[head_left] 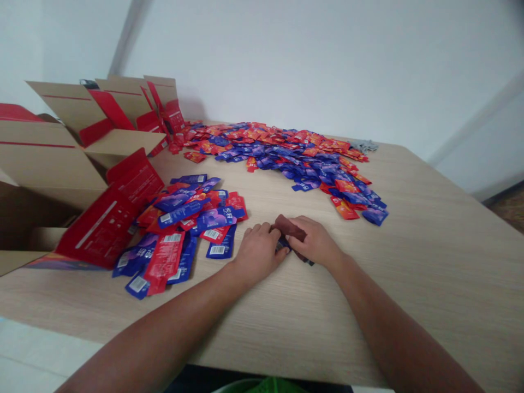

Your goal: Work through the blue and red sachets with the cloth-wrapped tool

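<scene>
A brown, folded piece [289,227], paper-like or plastic, stands up between my hands above the table, with a dark flat part below it; its exact kind I cannot make out. My right hand [315,243] pinches the brown piece, thumb on the near side. The fingers of my left hand [257,248] are curled over its left edge and press on the dark part. Just left of my left hand lies a loose heap of blue and red sachets [215,218], several with white barcode labels up.
Open cardboard boxes [118,207] with red flaps stand along the left side. A long pile of red, orange and blue sachets [278,153] stretches across the back of the wooden table [409,262]. A grey cloth-like thing [363,145] lies at its far right end. Something green [274,385] shows below the near edge.
</scene>
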A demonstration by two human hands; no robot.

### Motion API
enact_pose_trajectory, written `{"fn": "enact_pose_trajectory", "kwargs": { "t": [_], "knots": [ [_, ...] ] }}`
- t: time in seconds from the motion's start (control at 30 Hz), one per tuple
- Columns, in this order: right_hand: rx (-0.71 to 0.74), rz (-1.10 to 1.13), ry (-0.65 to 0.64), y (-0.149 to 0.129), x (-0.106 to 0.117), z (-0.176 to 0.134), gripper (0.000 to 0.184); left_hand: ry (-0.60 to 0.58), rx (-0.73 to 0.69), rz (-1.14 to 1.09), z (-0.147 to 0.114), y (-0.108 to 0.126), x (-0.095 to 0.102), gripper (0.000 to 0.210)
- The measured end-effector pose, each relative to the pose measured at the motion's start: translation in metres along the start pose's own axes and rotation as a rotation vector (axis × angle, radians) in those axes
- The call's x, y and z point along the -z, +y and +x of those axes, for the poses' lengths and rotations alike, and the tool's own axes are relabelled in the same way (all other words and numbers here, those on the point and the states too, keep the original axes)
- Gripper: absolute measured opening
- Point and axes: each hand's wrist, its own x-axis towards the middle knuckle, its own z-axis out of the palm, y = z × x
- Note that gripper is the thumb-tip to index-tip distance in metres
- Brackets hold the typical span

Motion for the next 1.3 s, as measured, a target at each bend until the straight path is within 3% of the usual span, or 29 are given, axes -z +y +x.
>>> {"fn": "enact_pose_trajectory", "kwargs": {
  "t": [0.1, 0.33, 0.47, 0.73, 0.83, 1.1, 1.3],
  "knots": [
    [-0.044, -0.02, 0.008, 0.003, -0.001, 0.001, 0.046, 0.001, 0.0, 0.013, 0.0, 0.001, 0.001, 0.036],
    [-0.317, -0.214, 0.135, 0.018, 0.001, 0.003, 0.03, -0.02, 0.015, 0.045, 0.001, 0.003, 0.002, 0.039],
    [-0.275, -0.194, 0.125, 0.017, 0.003, 0.002, 0.031, -0.013, 0.013, 0.035, 0.001, 0.002, 0.002, 0.039],
    [-0.043, 0.009, -0.011, -0.002, 0.002, 0.0, 0.046, -0.013, 0.007, -0.002, 0.0, 0.001, 0.002, 0.036],
    [-0.07, -0.005, -0.007, -0.001, 0.001, 0.001, 0.042, -0.017, 0.008, 0.001, 0.0, 0.001, 0.002, 0.037],
    [-0.321, -0.231, 0.144, 0.018, 0.003, 0.002, 0.027, -0.021, 0.017, 0.037, 0.001, 0.002, 0.003, 0.038],
    [-0.234, -0.161, 0.103, 0.015, 0.004, 0.002, 0.034, -0.013, 0.014, 0.022, 0.001, 0.001, 0.002, 0.039]
  ]
}}
